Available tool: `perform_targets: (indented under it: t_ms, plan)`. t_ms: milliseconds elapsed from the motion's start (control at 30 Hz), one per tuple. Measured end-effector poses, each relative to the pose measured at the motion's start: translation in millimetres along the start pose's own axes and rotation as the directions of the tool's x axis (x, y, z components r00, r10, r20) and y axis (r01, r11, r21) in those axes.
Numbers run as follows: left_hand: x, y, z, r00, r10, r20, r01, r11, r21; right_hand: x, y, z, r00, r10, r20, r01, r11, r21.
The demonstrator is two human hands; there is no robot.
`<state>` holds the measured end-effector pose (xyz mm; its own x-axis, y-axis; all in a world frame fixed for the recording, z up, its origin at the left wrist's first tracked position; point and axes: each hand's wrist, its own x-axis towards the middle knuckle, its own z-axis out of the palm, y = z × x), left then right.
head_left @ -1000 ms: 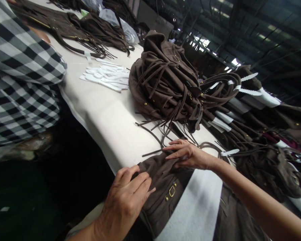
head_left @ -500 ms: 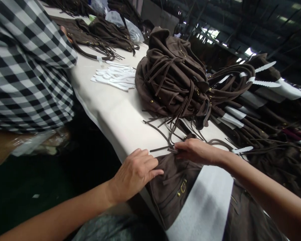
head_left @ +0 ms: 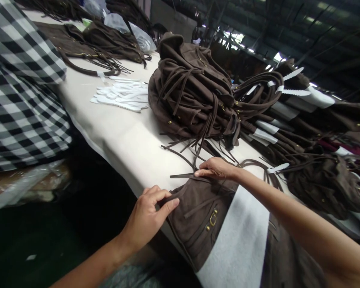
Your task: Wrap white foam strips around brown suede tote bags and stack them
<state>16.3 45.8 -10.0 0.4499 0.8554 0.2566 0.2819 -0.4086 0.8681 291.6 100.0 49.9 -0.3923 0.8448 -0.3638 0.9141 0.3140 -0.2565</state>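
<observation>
A dark brown bag (head_left: 195,224) with a brass buckle and zip lies at the table's front edge, wrapped across its middle by a white sheet (head_left: 237,240). My left hand (head_left: 148,214) pinches the bag's left corner between thumb and fingers. At the bag's top edge, my right hand (head_left: 217,168) is closed over the fabric beside thin brown cords (head_left: 181,176); its fingertips are partly hidden. Just beyond it rises a heap of brown bags (head_left: 192,88) with hanging cords.
White toothed strips (head_left: 123,94) lie piled on the pale tabletop (head_left: 114,132). Brown bags with white wraps (head_left: 267,136) are stacked at right. A person in a checked shirt (head_left: 21,92) is at left, near more brown bags (head_left: 105,40) and clear plastic.
My left hand has turned and taken the bag's corner between thumb and fingers. My right hand has shifted slightly along the top edge. The view has moved a little to the right.
</observation>
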Motion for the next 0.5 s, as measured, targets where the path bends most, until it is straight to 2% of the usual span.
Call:
perform_targets:
  t_ms: [100,200,333,433,500]
  plan:
    - [5.7,-4.2,6.9,0.999,-0.02,-0.048,0.022,0.999,0.041,8.4,-2.9,19.1,0.988,0.066,-0.141,-0.082,0.99,-0.112]
    - [5.8,-7.6,11.9,0.994,-0.061,-0.094,0.069,0.994,0.084,11.4,-3.0,37.0,0.952,0.086,-0.294,-0.146,0.971,-0.189]
    - [-2.6,-8.9,10.8,0.989,-0.051,-0.136,0.09,0.95,0.299,12.1,1.1,52.8,0.902,0.093,-0.422,-0.183,0.967,-0.178]
    - [-6.7,-12.9,5.9,0.988,-0.017,-0.153,0.084,0.895,0.438,14.9,6.3,58.2,0.841,0.049,-0.539,-0.159,0.975,-0.158]
    - [-4.2,-19.3,2.7,0.994,0.012,-0.111,0.042,0.878,0.477,16.3,10.5,57.1,0.798,-0.004,-0.602,-0.143,0.97,-0.196]
